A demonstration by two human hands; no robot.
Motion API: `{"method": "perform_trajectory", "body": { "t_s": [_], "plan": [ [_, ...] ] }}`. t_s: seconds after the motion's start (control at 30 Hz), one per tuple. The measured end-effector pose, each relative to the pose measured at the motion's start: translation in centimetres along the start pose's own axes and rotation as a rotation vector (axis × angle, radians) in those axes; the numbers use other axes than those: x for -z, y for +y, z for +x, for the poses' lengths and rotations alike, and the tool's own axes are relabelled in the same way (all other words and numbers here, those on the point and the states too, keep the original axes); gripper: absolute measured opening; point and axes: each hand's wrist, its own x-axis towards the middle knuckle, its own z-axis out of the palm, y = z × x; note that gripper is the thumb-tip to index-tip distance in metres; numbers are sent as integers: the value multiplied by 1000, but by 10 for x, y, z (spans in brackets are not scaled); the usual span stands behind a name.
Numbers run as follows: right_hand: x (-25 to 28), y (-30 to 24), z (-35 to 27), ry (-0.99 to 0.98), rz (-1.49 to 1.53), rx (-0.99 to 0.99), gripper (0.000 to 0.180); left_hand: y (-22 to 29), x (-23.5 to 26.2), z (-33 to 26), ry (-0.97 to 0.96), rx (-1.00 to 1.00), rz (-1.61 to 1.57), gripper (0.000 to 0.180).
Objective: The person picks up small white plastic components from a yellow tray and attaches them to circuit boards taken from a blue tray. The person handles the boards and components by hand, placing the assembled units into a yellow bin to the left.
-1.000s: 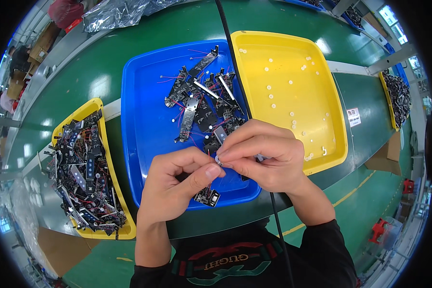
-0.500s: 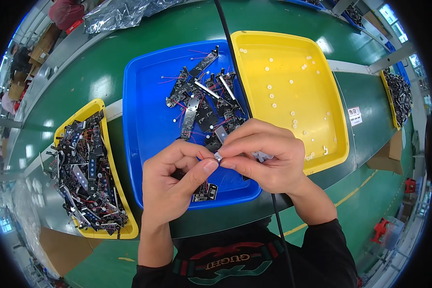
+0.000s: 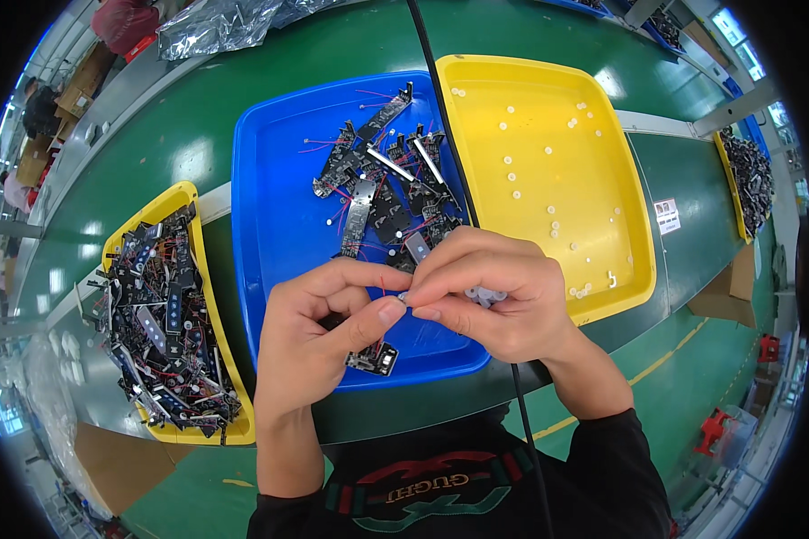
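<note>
A small whitish part (image 3: 404,297) sits between both hands' fingertips, above the blue tray (image 3: 279,207); its detail is too small to tell. The left hand (image 3: 307,341) pinches narrowly, a black circuit board (image 3: 375,359) showing beneath. The right hand (image 3: 508,280) pinches opposite, its curled fingers retaining translucent white pieces (image 3: 485,295). A printed label (image 3: 666,216) lies right of the yellow tray (image 3: 530,81); the black shirt (image 3: 593,467) bears lettering (image 3: 427,488).
</note>
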Motion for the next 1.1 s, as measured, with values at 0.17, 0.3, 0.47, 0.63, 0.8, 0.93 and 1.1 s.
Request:
{"method": "perform_trajectory", "body": {
  "t_s": [0.17, 0.3, 0.47, 0.63, 0.8, 0.93, 1.1],
  "plan": [
    [-3, 3, -2, 12, -47, 43, 23, -3, 5, 0, 8, 36, -19, 20],
    [-6, 4, -2, 32, -155, 128, 24, -2, 5, -1, 22, 16, 70, 18],
    [-2, 5, -8, -56, -388, 243, 29, 2, -6, -7, 144, -62, 304, 15],
    [-4, 9, -1, 81, -124, 87, 26, -5, -7, 1, 174, -459, 476, 14],
    [0, -3, 3, 341, 649, -632, 16, 11, 9, -15, 286, -428, 341, 10],
    [7, 4, 4, 363, 913, -707, 44, 48, 45, -49, 534, -444, 468, 7],
    [7, 9, 3, 282, 1177, -676, 32, 101, 117, -69, 752, -203, 990, 12]
  ]
}}
